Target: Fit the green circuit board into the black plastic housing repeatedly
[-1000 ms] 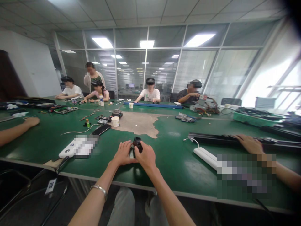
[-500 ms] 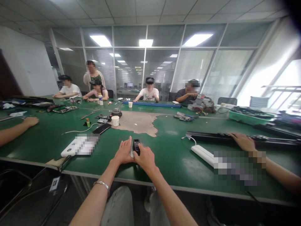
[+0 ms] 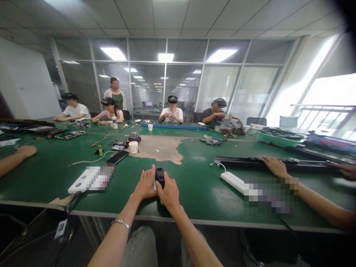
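Note:
A small black box-shaped device [image 3: 160,174] with what looks like a dark screen on its upper face stands at the table's front edge, between my hands. My left hand [image 3: 147,185] is along its left side, fingers together and pointing forward, thumb toward the device. On the right my right hand [image 3: 169,191] curls round it, thumb at its near side. A pale strip shows between my left palm and the device; I cannot tell what it is. The lower part of the device is hidden by my hands.
On the green table [image 3: 194,196] a white power bank [image 3: 79,181] and a black phone [image 3: 118,157] lie left. A paper cup [image 3: 133,147] stands farther back. To the right are a white power strip [image 3: 232,182] and a long black rail [image 3: 239,162] under a co-worker's hand [image 3: 275,165]. Several people sit opposite.
The whole view has shifted a little, with the scene lying lower and farther left. My hands remain around the black device. The person opposite has raised both hands.

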Action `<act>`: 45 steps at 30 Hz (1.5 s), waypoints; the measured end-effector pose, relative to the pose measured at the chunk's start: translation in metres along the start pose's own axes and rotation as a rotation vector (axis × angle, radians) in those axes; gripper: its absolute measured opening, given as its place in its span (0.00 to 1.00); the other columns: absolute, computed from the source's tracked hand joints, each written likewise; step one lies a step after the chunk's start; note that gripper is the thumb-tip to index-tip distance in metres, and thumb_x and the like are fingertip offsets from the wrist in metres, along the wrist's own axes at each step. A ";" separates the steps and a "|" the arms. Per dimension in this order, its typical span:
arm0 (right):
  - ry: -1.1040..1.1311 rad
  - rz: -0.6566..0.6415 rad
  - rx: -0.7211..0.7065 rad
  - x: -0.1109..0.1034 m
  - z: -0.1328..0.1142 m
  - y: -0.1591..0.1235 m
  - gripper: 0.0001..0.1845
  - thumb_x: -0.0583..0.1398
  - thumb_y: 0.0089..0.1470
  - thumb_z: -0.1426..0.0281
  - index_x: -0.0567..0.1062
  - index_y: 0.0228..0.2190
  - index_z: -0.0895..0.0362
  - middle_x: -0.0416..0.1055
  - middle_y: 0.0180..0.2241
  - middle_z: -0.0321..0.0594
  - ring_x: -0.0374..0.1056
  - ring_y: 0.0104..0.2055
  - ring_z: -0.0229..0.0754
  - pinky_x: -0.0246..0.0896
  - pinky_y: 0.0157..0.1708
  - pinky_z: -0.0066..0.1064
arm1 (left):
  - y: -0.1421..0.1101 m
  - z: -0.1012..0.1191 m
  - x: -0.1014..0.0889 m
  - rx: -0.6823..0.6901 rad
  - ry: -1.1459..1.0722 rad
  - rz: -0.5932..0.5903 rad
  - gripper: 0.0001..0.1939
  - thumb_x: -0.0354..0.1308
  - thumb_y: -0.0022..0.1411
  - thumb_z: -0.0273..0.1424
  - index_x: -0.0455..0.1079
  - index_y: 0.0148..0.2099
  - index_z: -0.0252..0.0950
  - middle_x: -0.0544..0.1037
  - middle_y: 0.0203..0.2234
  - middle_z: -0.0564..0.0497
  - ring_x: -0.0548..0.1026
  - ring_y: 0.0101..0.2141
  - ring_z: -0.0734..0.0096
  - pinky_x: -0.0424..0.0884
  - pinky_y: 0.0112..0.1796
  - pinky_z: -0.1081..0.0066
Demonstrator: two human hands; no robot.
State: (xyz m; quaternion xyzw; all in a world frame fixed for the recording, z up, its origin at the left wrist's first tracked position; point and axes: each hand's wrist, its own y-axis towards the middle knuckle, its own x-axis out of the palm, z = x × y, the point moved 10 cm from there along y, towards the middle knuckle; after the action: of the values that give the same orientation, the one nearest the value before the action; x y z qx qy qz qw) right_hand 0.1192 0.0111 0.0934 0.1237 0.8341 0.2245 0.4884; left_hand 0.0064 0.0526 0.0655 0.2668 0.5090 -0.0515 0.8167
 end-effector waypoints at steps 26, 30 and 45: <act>-0.013 0.173 0.036 -0.042 0.106 -0.013 0.30 0.55 0.58 0.63 0.67 0.57 0.67 0.69 0.53 0.55 0.65 0.53 0.53 0.58 0.54 0.45 | 0.009 -0.009 0.011 -0.032 0.091 -0.079 0.55 0.55 0.46 0.66 0.53 0.67 0.34 0.50 0.67 0.36 0.48 0.66 0.43 0.37 0.63 0.40; 0.133 0.218 0.120 -0.051 0.099 -0.004 0.29 0.54 0.60 0.59 0.69 0.55 0.66 0.71 0.51 0.55 0.66 0.52 0.53 0.59 0.53 0.45 | 0.009 -0.009 0.008 -0.029 0.070 -0.050 0.54 0.58 0.45 0.65 0.55 0.65 0.36 0.52 0.67 0.36 0.49 0.66 0.42 0.38 0.63 0.39; 0.133 0.040 -0.133 -0.018 -0.008 0.022 0.25 0.57 0.56 0.68 0.69 0.54 0.63 0.73 0.48 0.50 0.67 0.50 0.50 0.58 0.52 0.39 | 0.005 -0.011 0.006 -0.051 0.088 -0.014 0.44 0.62 0.50 0.49 0.54 0.64 0.39 0.53 0.66 0.39 0.50 0.65 0.48 0.37 0.63 0.41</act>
State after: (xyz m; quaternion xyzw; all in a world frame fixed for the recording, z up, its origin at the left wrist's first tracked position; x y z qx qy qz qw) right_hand 0.1208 0.0210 0.1215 0.0924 0.8452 0.2970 0.4346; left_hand 0.0023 0.0631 0.0587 0.2445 0.5475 -0.0324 0.7997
